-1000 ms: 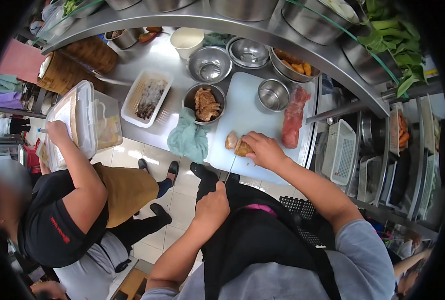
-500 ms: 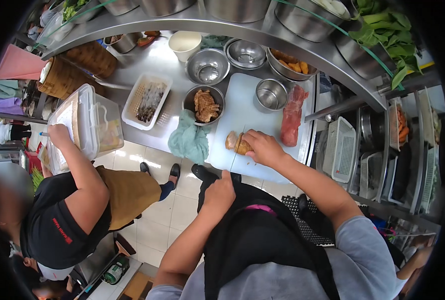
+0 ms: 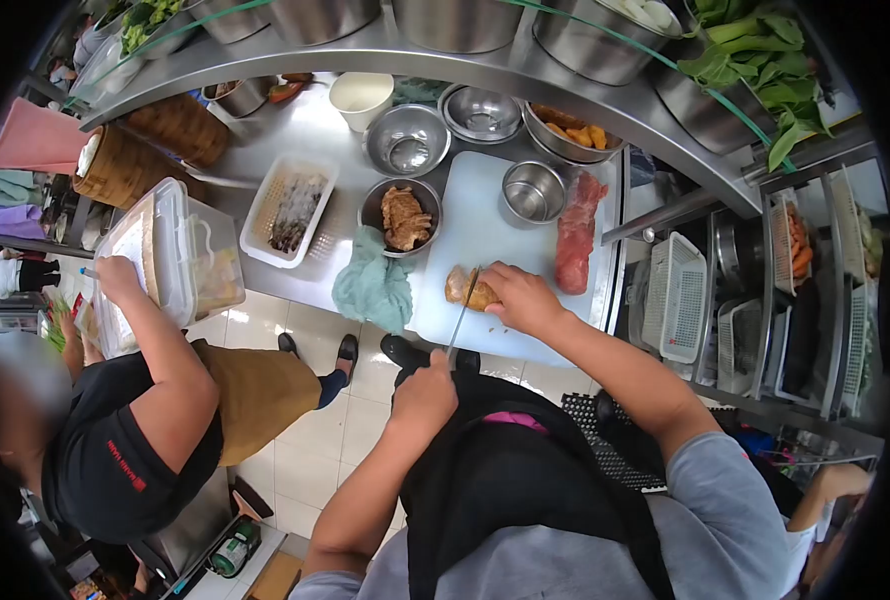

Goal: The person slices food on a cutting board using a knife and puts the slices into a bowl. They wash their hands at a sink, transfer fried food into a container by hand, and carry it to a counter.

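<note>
the left hand (image 3: 425,395), down at 7 o'clock from the middle of the white cutting board (image 3: 505,240), has its fingers closed round the handle of a knife (image 3: 462,322). the blade points up and slightly toward 1 o'clock and lies across a browned piece of food (image 3: 483,295). that piece sits on the board, toward its 8 o'clock edge. the right hand (image 3: 525,300) comes in from 4 o'clock, its fingers bent over the piece's 3 o'clock end and pressed on it, with almost no gap; the blade is just beside the fingertips. whether the cut goes right through i cannot tell.

also on the board, a long strip of raw red meat (image 3: 578,240) lies toward 2 o'clock, and a small metal pot (image 3: 535,192) stands toward 12 o'clock, near the meat. off the board at 10 o'clock is a metal bowl (image 3: 427,190) holding browned chunks (image 3: 405,219), with a crumpled green cloth (image 3: 370,285) just below it at 9 o'clock. a white basket (image 3: 255,235) with greyish food in it stands farther out past the bowl. a bowl of orange pieces (image 3: 587,135) stands beyond the board at 1 o'clock. at 9 o'clock in the view, a co-worker (image 3: 135,430) holds clear plastic containers (image 3: 215,255).
</note>
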Demonstrator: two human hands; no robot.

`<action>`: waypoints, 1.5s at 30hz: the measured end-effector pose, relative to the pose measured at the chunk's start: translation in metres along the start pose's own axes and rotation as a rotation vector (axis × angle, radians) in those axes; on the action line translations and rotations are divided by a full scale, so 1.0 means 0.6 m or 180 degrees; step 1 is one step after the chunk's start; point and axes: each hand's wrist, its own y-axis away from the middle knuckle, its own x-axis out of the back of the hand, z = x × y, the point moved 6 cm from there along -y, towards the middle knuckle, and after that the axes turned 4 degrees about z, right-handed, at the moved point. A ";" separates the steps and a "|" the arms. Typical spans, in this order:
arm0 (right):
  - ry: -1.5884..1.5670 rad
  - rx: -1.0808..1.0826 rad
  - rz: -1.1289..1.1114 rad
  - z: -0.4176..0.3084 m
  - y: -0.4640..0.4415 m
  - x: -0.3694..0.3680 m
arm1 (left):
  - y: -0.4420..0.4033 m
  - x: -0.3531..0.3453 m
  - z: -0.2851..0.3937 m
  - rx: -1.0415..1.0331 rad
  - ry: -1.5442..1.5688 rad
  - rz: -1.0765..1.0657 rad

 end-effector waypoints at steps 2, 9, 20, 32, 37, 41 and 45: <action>0.0007 0.0037 0.0031 0.000 0.003 -0.005 | 0.024 0.003 -0.012 0.0153 -0.0061 -0.0336; 0.0051 -0.0006 0.0035 0.002 0.005 0.003 | -0.049 -0.071 -0.028 -0.0103 0.0118 0.0371; -0.0307 -0.0211 0.0147 0.008 0.018 0.006 | 0.008 0.022 -0.009 -0.0061 -0.0131 0.0370; -0.0266 -0.0346 0.0096 0.019 0.013 0.003 | 0.015 0.027 0.016 -0.0164 -0.0181 0.0372; -0.0261 -0.0307 0.0095 0.020 0.010 0.003 | 0.018 0.023 0.027 -0.0151 -0.0290 0.0290; -0.0257 -0.0290 0.0092 0.023 0.010 0.000 | 0.025 0.014 0.024 -0.0078 -0.0230 0.0178; -0.0260 -0.0277 0.0059 0.021 0.008 0.002 | 0.030 0.020 0.034 -0.0153 -0.0309 0.0210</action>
